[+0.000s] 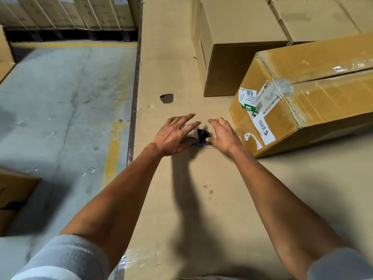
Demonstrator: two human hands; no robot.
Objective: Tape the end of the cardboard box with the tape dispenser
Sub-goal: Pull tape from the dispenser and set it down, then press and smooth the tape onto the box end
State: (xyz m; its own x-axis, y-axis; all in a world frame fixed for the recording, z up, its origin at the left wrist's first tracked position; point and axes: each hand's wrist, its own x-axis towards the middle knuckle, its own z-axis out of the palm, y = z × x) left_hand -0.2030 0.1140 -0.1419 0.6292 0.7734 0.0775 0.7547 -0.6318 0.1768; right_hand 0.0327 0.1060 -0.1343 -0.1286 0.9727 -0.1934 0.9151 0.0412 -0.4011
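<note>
A tape dispenser [202,135], dark with a pale tape roll, lies on a large flat cardboard surface [201,209]. My left hand [173,136] is spread over the roll with its fingers straight and apart, covering most of it. My right hand [224,134] is just to the right, fingers apart, its thumb touching the dispenser's dark end. A worn cardboard box [323,98] with torn labels and old clear tape lies tilted to the right of my right hand. Its labelled end faces me.
Plain closed boxes [242,27] stand behind the worn box. A torn hole [167,98] is in the cardboard beyond my hands. The surface's left edge drops to a concrete floor [60,108] with yellow lines. Another box [12,195] sits low left.
</note>
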